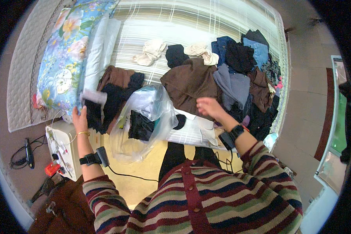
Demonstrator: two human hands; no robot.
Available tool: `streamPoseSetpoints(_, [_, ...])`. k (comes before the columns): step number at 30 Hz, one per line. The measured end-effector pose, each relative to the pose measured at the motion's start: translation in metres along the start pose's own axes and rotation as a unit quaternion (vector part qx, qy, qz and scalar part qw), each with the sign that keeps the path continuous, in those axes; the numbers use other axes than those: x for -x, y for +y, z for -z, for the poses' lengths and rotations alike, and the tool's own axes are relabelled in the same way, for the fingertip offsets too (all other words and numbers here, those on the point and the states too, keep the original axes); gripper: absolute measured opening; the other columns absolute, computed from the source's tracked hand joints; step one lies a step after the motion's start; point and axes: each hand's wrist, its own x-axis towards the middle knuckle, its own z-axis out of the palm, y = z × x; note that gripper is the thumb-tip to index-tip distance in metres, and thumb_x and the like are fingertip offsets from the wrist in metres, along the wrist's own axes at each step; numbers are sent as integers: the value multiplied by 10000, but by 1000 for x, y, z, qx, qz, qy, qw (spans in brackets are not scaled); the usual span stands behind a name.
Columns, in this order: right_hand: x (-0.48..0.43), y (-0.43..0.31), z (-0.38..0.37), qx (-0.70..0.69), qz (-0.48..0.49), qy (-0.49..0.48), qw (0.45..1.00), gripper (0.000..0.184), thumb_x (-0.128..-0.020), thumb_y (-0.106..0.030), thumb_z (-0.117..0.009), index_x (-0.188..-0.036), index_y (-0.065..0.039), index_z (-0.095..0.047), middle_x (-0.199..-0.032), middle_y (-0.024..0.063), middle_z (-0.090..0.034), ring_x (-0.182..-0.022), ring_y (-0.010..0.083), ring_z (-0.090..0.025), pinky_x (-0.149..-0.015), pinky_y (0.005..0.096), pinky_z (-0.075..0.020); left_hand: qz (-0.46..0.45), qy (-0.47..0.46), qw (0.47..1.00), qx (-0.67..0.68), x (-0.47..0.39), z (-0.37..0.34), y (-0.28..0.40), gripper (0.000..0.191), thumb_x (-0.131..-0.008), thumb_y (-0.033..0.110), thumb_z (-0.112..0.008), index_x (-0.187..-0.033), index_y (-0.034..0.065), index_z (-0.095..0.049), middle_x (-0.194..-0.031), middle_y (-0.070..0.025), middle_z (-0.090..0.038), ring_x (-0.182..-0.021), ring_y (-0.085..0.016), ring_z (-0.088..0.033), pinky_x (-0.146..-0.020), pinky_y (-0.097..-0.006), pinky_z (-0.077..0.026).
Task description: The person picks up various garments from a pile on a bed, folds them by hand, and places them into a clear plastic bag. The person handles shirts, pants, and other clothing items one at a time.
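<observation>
At the left edge of the bed, my left hand (80, 119) has its thumb and fingers apart, beside a black folded garment (93, 115). A blurred greyish band of cloth (94, 97) shows just above that garment. My right hand (210, 108) is over a large brown cloth (190, 83), its fingers loosely curled and blurred, with nothing seen in them. Between my hands lies a clear plastic bag (163, 99), with a black garment (140, 125) at its opening. Brown folded clothing (117, 76) rests behind the black garment on the left.
A heap of clothes, with a grey garment (232, 83) and denim (256, 51), covers the right of the striped bed (152, 29). Cream cloths (150, 52) lie farther back. A floral quilt (65, 58) lines the left side. Below it stands a white cabinet (67, 146); a cable (128, 175) hangs from my left wrist device.
</observation>
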Motion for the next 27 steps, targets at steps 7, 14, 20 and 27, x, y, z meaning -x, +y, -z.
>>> streamPoseSetpoints(7, [-190,-54,-20,273,207,153,927,368,-825,-214,-593,-1110,20,-574,-1059,183,-622,-975,302,-600,-844,361,-477,-7,34,994,101,70,-33,36,490,-894,117,-551,-1326,-24,-368,-1324,-182,-431,-1194,-255,-447,-1010,-352,-344])
streamPoseSetpoints(14, [-314,-52,-31,195,-94,217,952,843,-793,-317,-671,-1381,59,-198,-1359,255,-343,-1078,372,-525,-892,417,-463,190,112,966,135,150,-21,22,412,-903,100,-515,-1295,13,-426,-1225,-158,-530,-1078,-220,-534,-922,-333,-416])
streamPoseSetpoints(20, [-332,-35,-35,275,-38,180,944,739,-763,-348,-685,-1314,22,-361,-1209,231,-517,-1086,309,-538,-853,414,-480,190,149,957,162,159,-28,17,379,-887,59,-493,-1261,7,-462,-1163,-150,-576,-929,-167,-581,-789,-272,-451])
streamPoseSetpoints(27, [-224,-91,-20,-472,-41,-134,870,302,-872,-215,-539,-1127,-55,-562,-1148,86,-601,-1043,258,-573,-908,401,-450,95,92,979,152,132,-50,68,361,-881,20,-459,-1239,-25,-469,-1162,-175,-575,-939,-192,-587,-803,-293,-463])
